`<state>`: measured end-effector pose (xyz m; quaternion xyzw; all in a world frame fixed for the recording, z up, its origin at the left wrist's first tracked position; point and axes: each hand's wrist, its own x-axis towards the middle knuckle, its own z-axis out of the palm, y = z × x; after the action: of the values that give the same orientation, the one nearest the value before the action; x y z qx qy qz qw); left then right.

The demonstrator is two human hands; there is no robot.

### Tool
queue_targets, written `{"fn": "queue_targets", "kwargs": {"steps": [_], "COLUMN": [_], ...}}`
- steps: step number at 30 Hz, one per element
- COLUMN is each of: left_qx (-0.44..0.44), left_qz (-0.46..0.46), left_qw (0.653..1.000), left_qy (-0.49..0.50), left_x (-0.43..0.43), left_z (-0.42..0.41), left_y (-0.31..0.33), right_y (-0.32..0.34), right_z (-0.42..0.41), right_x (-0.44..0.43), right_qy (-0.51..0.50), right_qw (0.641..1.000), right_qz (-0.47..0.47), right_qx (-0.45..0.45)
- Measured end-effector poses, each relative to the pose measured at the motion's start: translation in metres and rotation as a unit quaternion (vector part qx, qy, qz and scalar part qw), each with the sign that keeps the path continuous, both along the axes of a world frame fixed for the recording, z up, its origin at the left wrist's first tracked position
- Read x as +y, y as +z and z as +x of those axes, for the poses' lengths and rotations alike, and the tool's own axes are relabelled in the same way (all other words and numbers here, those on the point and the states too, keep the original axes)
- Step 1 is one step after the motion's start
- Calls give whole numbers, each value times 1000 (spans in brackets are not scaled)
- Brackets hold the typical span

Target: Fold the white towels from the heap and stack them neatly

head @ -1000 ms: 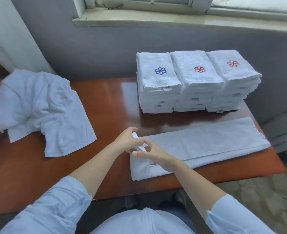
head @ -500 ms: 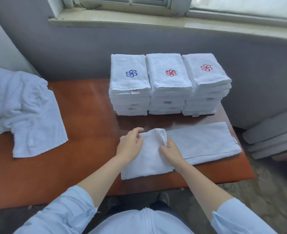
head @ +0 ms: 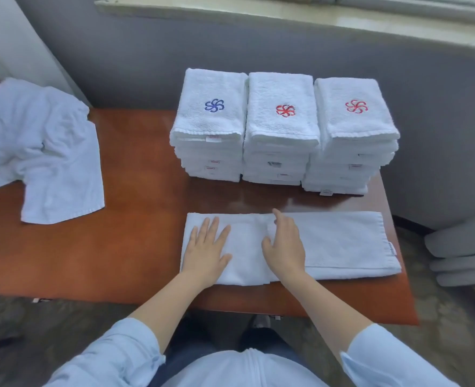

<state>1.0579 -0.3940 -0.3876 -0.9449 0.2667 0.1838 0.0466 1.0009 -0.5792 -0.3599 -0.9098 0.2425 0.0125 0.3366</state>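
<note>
Hands flat, left hand (head: 207, 251) and right hand (head: 285, 247) press open-fingered on the long, soft white terry towel (head: 339, 244) at the surface's near right edge: limp, light cloth, best pinched at its right-end corners.

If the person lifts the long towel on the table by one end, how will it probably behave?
Probably floppy: the towel lies limp and flat, and the heap at the left drapes in soft folds. The folded-over end would likely fall open, since the left hand and right hand press it flat.
</note>
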Motion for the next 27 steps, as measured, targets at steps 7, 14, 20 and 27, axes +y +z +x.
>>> {"fn": "queue_targets", "kwargs": {"steps": [7, 14, 20, 27], "left_qx": [44, 51, 38, 46], "left_qz": [-2, -15, -15, 1], "left_qw": [998, 998, 999, 999], "left_qy": [37, 30, 2, -2], "left_x": [-10, -5, 25, 105], "left_z": [3, 7, 22, 49], "left_y": [-15, -20, -19, -18], "right_y": [-22, -31, -33, -33], "right_z": [9, 17, 21, 45], "right_x": [-3, -26, 13, 92], "right_qy": [363, 346, 315, 318], "right_qw": [909, 896, 910, 912], "right_qz": [-95, -155, -137, -125], "right_qx": [180, 229, 233, 225]}}
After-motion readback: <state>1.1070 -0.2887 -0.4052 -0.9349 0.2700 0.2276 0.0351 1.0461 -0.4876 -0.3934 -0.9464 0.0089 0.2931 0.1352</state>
